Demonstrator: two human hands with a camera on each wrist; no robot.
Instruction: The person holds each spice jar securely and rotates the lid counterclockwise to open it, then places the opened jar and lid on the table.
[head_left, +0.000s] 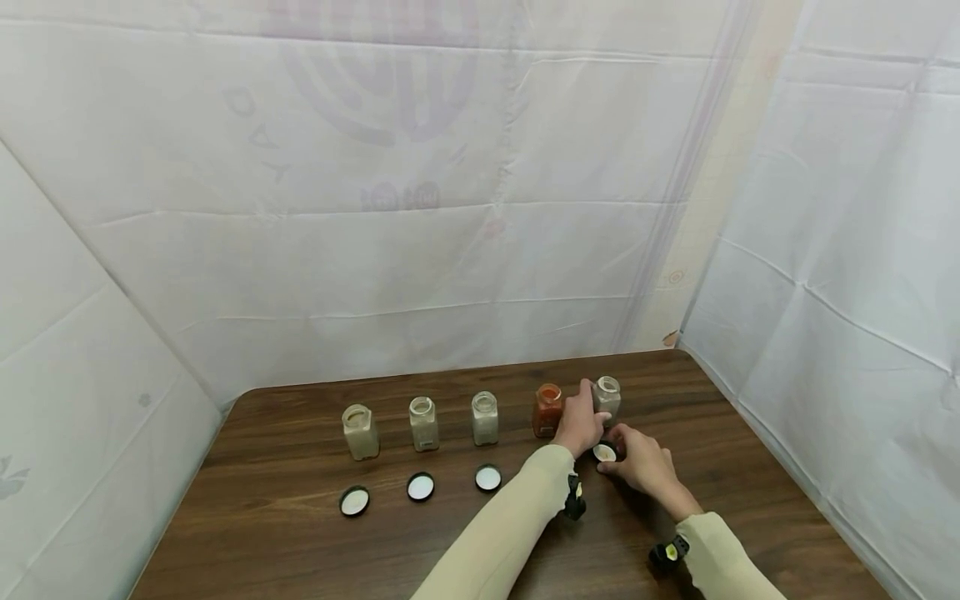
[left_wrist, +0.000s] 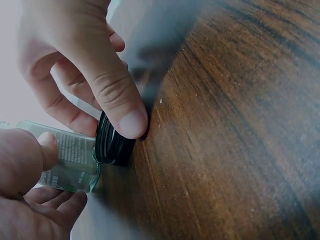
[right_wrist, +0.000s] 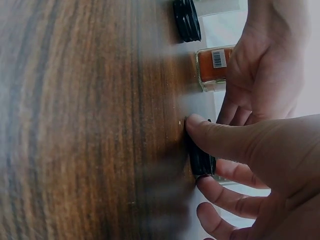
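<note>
My left hand [head_left: 581,421] grips a square clear glass jar [head_left: 608,398] of pale contents at the right end of a row of jars. Its fingers curl round the jar's sides, thumb on the near face, as the left wrist view shows. This jar's open mouth faces up. Just in front, my right hand [head_left: 641,460] pinches a black screw lid [right_wrist: 201,157] between thumb and fingers. The lid's white inner side is up, and it is right at the table top. Beside my left hand stands an open jar of orange-red powder [head_left: 548,410], partly covered by that hand.
Three more open jars with pale contents, a left one [head_left: 361,433], a middle one [head_left: 424,425] and a right one [head_left: 485,418], stand along the brown wooden table [head_left: 285,467]. Upturned black lids [head_left: 354,501] lie before them. White sheeting [head_left: 420,275] walls the table's back and sides.
</note>
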